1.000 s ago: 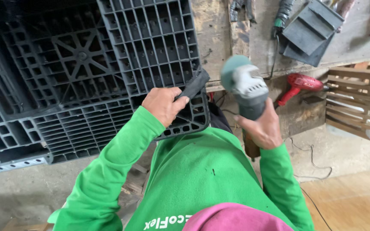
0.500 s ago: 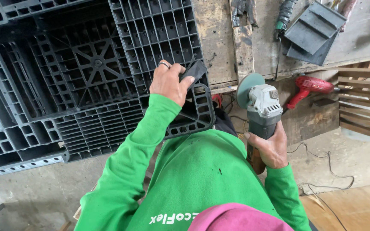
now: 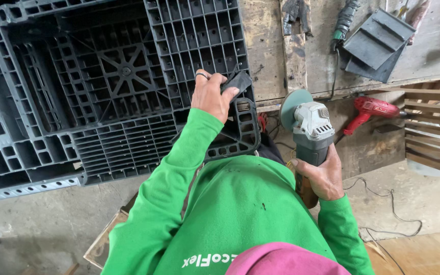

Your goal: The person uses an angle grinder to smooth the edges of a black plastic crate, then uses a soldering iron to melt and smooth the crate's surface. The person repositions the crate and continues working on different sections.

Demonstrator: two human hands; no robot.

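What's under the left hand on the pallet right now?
The left hand grips a small black piece against the dark grey plastic pallet, at its gridded corner. The palm covers most of the piece, so its shape and the pallet ribs beneath are hidden.

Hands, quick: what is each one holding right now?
Left hand: closed on a small black piece against the black plastic pallet.
Right hand: closed around the angle grinder.
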